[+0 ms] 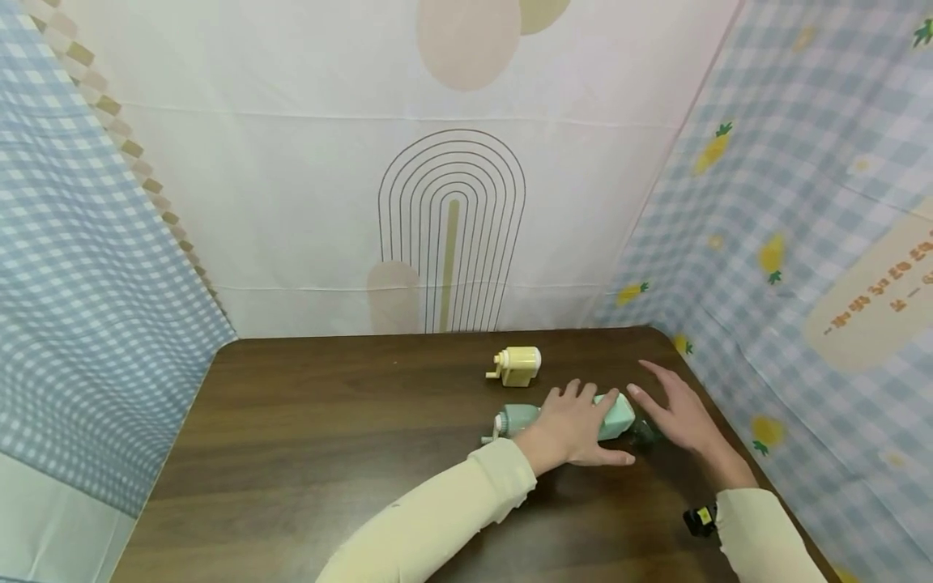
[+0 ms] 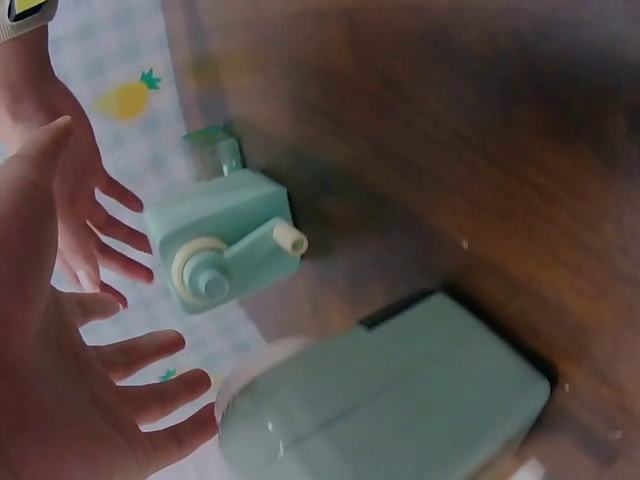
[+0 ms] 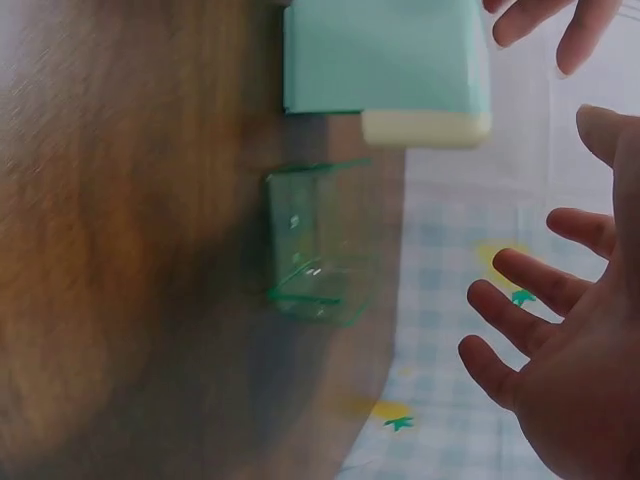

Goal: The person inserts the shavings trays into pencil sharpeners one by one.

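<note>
My left hand (image 1: pixel 576 425) reaches over two crank pencil sharpeners with its fingers spread and straight. Under its wrist side lies the grey-green sharpener (image 1: pixel 519 418); past its fingers is the mint sharpener (image 1: pixel 618 415). In the left wrist view the mint one shows a crank with a cream knob (image 2: pixel 290 238), and the fingertips stand close to the grey-green body (image 2: pixel 390 400). To the right, my right hand (image 1: pixel 678 409) hovers with fingers apart and nothing in it. A clear green shavings drawer (image 3: pixel 320 245) sits beside the mint sharpener, nearest this hand.
Behind the hands a yellow crank sharpener (image 1: pixel 519 366) stands on the dark wooden table (image 1: pixel 328 453). Patterned cloths hang at the back and both sides, the checked one (image 1: pixel 729 267) close by the right hand. A small black device (image 1: pixel 700 521) shows beside the right sleeve.
</note>
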Tool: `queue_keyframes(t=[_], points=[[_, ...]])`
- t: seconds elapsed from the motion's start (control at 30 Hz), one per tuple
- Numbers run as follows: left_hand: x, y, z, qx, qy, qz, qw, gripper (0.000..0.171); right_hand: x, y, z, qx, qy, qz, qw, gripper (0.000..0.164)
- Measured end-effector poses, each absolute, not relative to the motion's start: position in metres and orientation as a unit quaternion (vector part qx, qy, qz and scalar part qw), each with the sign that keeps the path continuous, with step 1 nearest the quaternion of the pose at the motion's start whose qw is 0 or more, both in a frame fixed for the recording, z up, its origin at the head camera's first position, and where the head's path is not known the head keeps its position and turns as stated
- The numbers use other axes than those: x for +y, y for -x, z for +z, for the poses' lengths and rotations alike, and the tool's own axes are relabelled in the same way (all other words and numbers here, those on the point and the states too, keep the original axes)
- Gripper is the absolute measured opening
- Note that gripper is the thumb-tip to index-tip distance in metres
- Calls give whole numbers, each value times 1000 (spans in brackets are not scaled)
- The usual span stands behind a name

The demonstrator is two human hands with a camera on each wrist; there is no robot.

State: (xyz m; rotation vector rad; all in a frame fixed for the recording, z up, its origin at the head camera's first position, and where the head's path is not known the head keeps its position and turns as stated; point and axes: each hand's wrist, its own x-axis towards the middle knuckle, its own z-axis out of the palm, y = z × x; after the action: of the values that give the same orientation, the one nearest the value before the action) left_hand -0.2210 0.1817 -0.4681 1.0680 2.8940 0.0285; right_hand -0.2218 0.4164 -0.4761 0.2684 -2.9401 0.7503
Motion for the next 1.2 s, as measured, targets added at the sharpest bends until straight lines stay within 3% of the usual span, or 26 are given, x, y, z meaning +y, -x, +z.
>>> queue_keyframes(t=[0.37, 0.67, 0.8, 1.2], points=[[206, 217, -482, 946, -318, 42, 42, 100, 437, 218, -503, -967, -96, 235, 32, 60], [224, 224, -500, 950, -298, 86, 30, 87, 448, 211, -511, -966, -134, 221, -9, 51], [229, 224, -507, 953, -278, 105, 48, 85, 444, 207, -517, -965, -147, 216, -33, 51], [229, 238, -503, 948, -301, 86, 64, 78, 446, 207, -508, -964, -160, 197, -74, 51]])
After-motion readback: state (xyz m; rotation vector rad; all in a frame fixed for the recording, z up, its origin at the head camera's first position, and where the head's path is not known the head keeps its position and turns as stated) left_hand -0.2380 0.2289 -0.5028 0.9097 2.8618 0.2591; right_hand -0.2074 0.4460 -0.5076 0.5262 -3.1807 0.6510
